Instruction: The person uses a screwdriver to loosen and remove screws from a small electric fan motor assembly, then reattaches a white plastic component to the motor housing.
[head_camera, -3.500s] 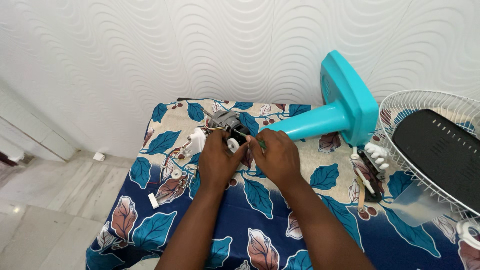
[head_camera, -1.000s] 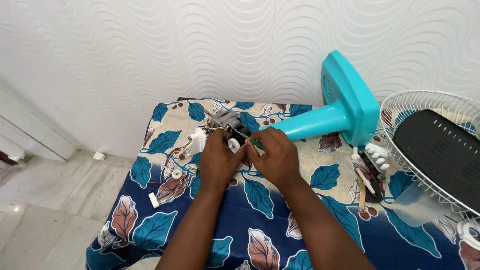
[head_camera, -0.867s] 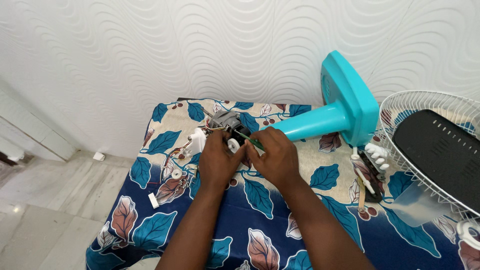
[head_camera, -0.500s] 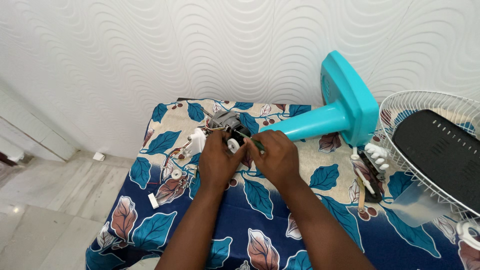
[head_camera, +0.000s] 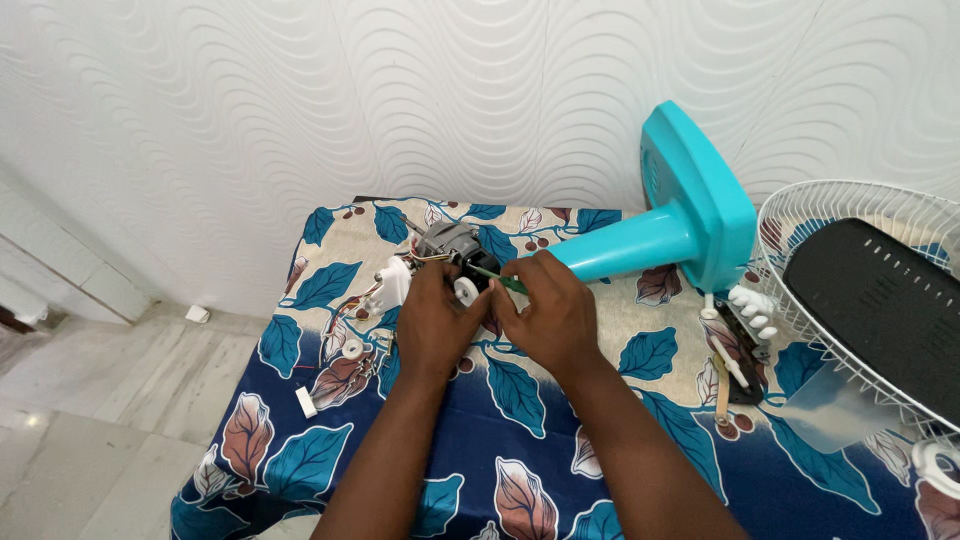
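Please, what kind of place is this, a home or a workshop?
Probably a room in a home, used for a repair. A leaf-print cloth covers the table, the wall has wavy textured panels, and a turquoise fan stand and white fan grille lie taken apart.

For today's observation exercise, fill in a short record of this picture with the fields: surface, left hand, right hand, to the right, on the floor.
surface: table under a leaf-print cloth
left hand: left hand steadies the fan motor
right hand: right hand holds a green-handled screwdriver to the motor
to the right: turquoise fan stand lying on its side; white wire guard
on the floor: small white piece by the wall
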